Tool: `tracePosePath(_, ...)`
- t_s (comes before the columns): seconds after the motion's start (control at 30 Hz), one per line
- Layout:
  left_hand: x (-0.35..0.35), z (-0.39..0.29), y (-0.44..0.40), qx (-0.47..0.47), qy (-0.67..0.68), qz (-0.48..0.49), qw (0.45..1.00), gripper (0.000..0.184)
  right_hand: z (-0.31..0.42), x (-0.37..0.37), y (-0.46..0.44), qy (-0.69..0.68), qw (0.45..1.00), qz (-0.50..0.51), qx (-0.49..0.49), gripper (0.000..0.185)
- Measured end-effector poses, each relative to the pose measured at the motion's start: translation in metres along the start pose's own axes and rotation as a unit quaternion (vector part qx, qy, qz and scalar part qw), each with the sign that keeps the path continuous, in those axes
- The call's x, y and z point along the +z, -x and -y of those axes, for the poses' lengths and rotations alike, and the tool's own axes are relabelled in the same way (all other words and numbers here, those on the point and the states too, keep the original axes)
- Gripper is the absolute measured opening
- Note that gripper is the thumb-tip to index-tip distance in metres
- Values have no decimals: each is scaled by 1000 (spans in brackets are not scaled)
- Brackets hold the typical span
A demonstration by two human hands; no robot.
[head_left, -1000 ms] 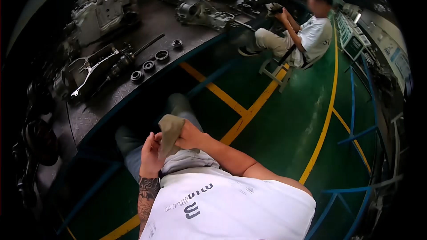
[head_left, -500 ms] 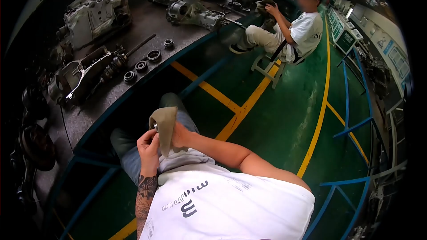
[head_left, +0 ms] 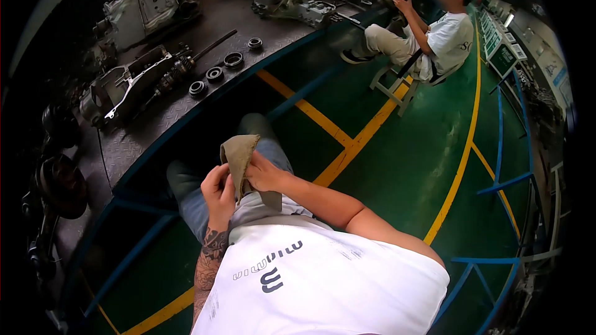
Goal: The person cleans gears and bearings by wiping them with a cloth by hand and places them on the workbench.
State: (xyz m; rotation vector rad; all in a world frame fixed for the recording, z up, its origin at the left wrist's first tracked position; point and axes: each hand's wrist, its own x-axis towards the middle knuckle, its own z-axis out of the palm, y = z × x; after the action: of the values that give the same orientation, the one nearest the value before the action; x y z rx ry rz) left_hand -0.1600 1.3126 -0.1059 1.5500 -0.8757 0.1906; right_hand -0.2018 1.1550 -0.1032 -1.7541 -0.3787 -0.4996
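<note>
A tan cloth (head_left: 239, 152) is held up over my lap, folded over with one end hanging down. My right hand (head_left: 266, 174) grips it from the right side, fingers closed in its folds. At the cloth's left edge, my left hand (head_left: 219, 193) is closed with its fingertips bent inward. A small shiny metal part showed between those fingers and the cloth half a second ago; fingers and cloth hide it now.
On the metal workbench (head_left: 186, 62) to the left lie several bearing rings (head_left: 233, 59), a gear shaft (head_left: 177, 74) and an opened gearbox housing (head_left: 124, 90). A larger casing (head_left: 149, 9) stands behind. A co-worker (head_left: 447, 37) sits on a stool (head_left: 388, 80) farther along the bench.
The view has shifted, so the whole scene sits further right and slightly higher. My right fingers have moved up on the cloth, its fold has changed shape, and the shiny metal no longer shows.
</note>
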Motion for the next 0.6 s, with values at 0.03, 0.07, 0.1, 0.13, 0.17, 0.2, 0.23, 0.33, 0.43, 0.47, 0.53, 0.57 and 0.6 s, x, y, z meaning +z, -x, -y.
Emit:
tracePosePath(0.03, 0, -2, 0, -105, 105, -21, 989, 14, 11, -3, -1, -94, 990, 22, 105, 15)
tracePosePath(0.07, 0, -7, 0, -208, 209, -42, 955, 14, -5, 4, -6, 62, 993, -58, -86, 21)
tracePosePath(0.1, 0, -13, 1, -306, 306, -62, 899, 15, -5, 4, -5, 69, 992, -62, -84, 24)
tracePosePath(0.13, 0, -25, -1, -329, 349, -65, 875, 15, 5, 2, -5, 74, 992, -65, -81, 27)
tracePosePath(0.17, -3, -24, 0, -336, 401, -48, 851, 16, 10, 1, -4, 78, 991, -69, -78, 30)
tracePosePath(0.2, -5, -22, 1, -341, 452, -31, 824, 18, 6, 1, -1, 75, 988, -69, -113, 37)
tracePosePath(0.23, -9, -21, 3, -347, 500, -15, 793, 21, 6, -1, 3, 62, 990, -64, -106, 38)
tracePosePath(0.33, -8, -23, 2, -353, 462, -1, 813, 24, -4, 4, 16, 13, 994, -44, -97, 37)
tracePosePath(0.43, -7, -21, 3, -352, 461, 4, 815, 21, -25, 5, 27, -67, 994, -71, -50, 33)
tracePosePath(0.47, -7, -19, 1, -350, 461, 6, 816, 20, -29, 10, 28, -140, 986, -91, 17, 32)
tracePosePath(0.53, -7, -15, 1, -345, 412, -4, 843, 17, -35, 7, 29, -236, 961, -64, 131, 30)
tracePosePath(0.57, -6, -15, 2, -344, 386, -10, 856, 16, -37, 5, 30, -252, 954, -69, 148, 31)
tracePosePath(0.6, -3, -16, 4, -348, 356, -11, 867, 15, -40, 4, 31, -269, 946, -73, 166, 32)
